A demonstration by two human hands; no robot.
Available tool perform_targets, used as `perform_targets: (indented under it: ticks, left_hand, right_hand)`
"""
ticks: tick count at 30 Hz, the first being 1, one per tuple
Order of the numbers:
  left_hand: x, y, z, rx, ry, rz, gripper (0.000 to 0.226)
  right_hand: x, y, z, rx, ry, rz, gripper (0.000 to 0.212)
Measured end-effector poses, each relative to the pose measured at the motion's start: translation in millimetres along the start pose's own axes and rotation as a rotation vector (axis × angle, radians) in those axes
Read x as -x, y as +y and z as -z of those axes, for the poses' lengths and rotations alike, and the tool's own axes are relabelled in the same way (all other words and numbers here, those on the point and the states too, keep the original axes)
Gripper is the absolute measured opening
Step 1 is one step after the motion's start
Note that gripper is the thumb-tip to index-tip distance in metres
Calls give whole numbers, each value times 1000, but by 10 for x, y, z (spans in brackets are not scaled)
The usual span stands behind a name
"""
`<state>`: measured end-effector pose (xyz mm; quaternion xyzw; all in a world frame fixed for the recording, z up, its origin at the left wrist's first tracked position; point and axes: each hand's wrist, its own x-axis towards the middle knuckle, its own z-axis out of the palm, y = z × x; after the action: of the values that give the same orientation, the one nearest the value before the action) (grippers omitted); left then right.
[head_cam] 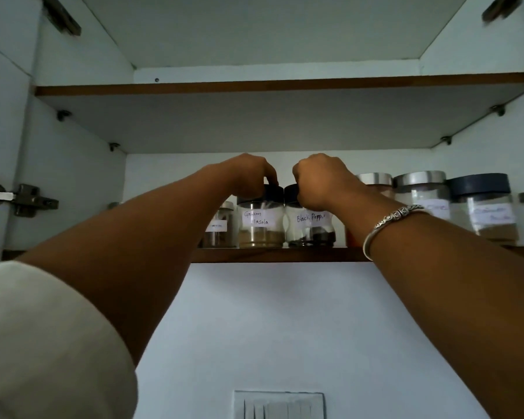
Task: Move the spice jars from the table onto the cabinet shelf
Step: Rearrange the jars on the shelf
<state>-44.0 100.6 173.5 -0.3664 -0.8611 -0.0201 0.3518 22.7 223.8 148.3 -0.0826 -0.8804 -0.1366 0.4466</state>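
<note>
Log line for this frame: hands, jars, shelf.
left hand: grips garam masala jar lid | right hand: grips black pepper jar lid | jars: upright, side by side on shelf

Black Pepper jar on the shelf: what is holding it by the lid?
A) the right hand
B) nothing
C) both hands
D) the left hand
A: the right hand curls over the dark lid of the Black Pepper jar, while the left hand grips the lid of the Garam Masala jar beside it.
</note>
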Motion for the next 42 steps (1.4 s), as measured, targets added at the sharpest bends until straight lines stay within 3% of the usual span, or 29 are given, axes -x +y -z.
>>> perform_targets:
  ticks: [3, 9, 12, 17, 23, 32, 37, 42]
  left_hand:
    - [-113, -80, -164, 5, 13, 21, 40]
    - [-372, -234, -457, 31, -5, 46, 43]
    - [-490, -329, -607, 42, -5, 53, 42]
    - [-713, -435, -834, 17, 19, 63, 44]
    - [-856, -568, -1011, 13, -2, 54, 46]
    - [-898, -529, -1045, -61, -109, 71, 43]
    - [-878, -503, -1089, -87, -191, 98, 40]
    - [-853, -501, -1085, -72, -235, 118, 46]
  right_hand:
    - [-87, -14, -143, -47, 9, -17, 31]
    - [-320, -2, -396, -50, -114, -37, 25]
    - [-438, 7, -511, -57, -159, -45, 11]
    - [-647, -48, -707, 34, -208, -69, 33]
    - [-857, -119, -926, 79, -269, -72, 20]
    - [-1032, -79, -1155, 90, -287, -44, 27]
    - [-1010, -44, -1188, 69, -357, -15, 7]
    - [-1045, -9, -1242, 33, -374, -11, 21]
